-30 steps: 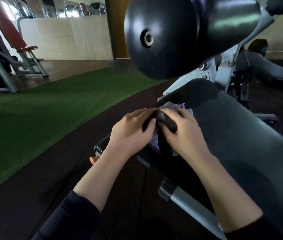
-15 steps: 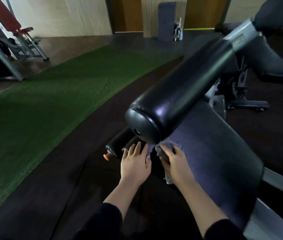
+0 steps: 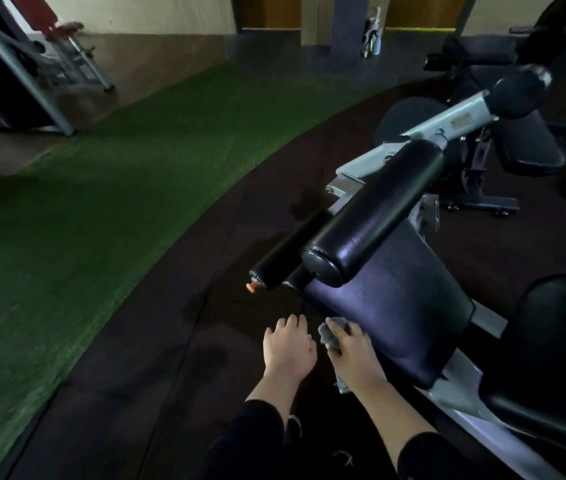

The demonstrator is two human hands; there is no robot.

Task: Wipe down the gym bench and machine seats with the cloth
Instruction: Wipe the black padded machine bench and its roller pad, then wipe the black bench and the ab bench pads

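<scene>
At the near left corner of the padded seat (image 3: 388, 317), a grey cloth (image 3: 330, 336) sits bunched under the right hand (image 3: 352, 351), which presses it against the pad's edge with fingers curled over it; a loose end hangs down below the wrist. The cloth looks soft, thin and light, so it should fold and drag easily, and it is best taken in a wad under the palm, as here, so that no tail slips free. The vinyl pad looks smooth and firm with a little give, probably slick under a damp rag, so steady downward pressure would help. The left hand (image 3: 288, 348) hovers just beside the right one, off the seat and above the dark floor mat (image 3: 157, 368), fingers loosely bent and holding nothing. Above the seat runs a black roller pad (image 3: 375, 223) on a pale metal frame (image 3: 447, 123), with a slimmer black handle (image 3: 285, 258) beside it, ending in an orange tip. To the right lies another black pad (image 3: 561, 327). A strip of green turf (image 3: 67, 209) lies well apart on the left.
</scene>
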